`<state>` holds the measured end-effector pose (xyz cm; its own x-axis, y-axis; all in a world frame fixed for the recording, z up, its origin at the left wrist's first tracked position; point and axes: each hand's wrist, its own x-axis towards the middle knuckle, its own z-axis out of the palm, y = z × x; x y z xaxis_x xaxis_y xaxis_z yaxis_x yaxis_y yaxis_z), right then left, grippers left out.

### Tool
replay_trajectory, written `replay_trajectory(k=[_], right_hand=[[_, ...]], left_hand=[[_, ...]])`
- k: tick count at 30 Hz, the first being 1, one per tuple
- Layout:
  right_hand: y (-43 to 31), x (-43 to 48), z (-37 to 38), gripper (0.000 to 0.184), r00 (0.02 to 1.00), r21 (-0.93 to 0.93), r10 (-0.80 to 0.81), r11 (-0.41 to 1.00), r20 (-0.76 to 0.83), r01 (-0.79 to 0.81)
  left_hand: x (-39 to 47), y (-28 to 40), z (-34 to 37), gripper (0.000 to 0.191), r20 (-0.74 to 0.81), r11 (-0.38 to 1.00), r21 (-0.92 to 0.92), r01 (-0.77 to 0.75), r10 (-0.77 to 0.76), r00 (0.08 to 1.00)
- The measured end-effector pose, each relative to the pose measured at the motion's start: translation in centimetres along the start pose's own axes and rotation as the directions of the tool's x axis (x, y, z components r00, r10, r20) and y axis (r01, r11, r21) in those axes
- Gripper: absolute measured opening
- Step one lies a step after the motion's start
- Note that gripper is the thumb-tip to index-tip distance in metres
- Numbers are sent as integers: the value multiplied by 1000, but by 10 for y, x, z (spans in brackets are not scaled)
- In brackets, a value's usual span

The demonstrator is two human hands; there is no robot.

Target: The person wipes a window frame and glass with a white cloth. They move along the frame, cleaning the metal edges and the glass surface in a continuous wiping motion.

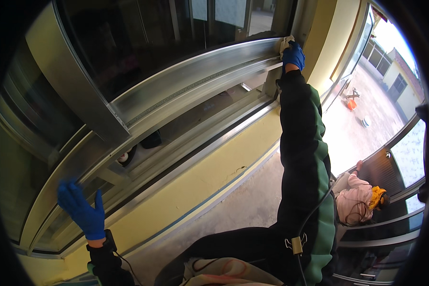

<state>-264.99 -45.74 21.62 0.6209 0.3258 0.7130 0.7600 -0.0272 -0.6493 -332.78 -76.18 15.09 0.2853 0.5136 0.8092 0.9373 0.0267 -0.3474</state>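
A pale cloth (286, 43) is gripped in my right hand (294, 56), which wears a blue glove. It presses the cloth to the right end of the metal frame rail (214, 68) below a dark glass pane (128, 39), where the rail meets the upright jamb. My left hand (81, 209), also in a blue glove, has its fingers spread and holds nothing. It is over the lower left frame of the window, its fingertips blurred; whether they touch the metal I cannot tell. Between the hands runs a lower sill track (200, 132) with an opening behind it.
A yellow wall (207, 162) drops from the sill to a concrete floor (246, 193). At right another person (355, 200) crouches by a door panel (382, 168). Outside the doorway are an orange bucket (351, 104) and a white bucket (366, 122). A cable (314, 211) with a binder clip (297, 246) runs along my right sleeve.
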Motion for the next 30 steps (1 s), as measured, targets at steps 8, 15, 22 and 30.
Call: replay_trajectory(k=[8,15,22,30], right_hand=[[43,21,22,35,997,95,-28,995,76,21],[55,-22,7,24,995,606,91,789,52,-103],[-35,-118,-40,31,976,404,-198,903,90,146],[-96,-185,-66,35,899,425,-433,827,66,368]], left_hand=[[3,2,-7,80,22,999,-46,7,-6,1000],[4,2,-13,82,66,997,-73,18,-13,998],[8,7,-20,89,46,994,-105,-11,16,999],[6,11,-37,84,90,992,-125,10,1,996]])
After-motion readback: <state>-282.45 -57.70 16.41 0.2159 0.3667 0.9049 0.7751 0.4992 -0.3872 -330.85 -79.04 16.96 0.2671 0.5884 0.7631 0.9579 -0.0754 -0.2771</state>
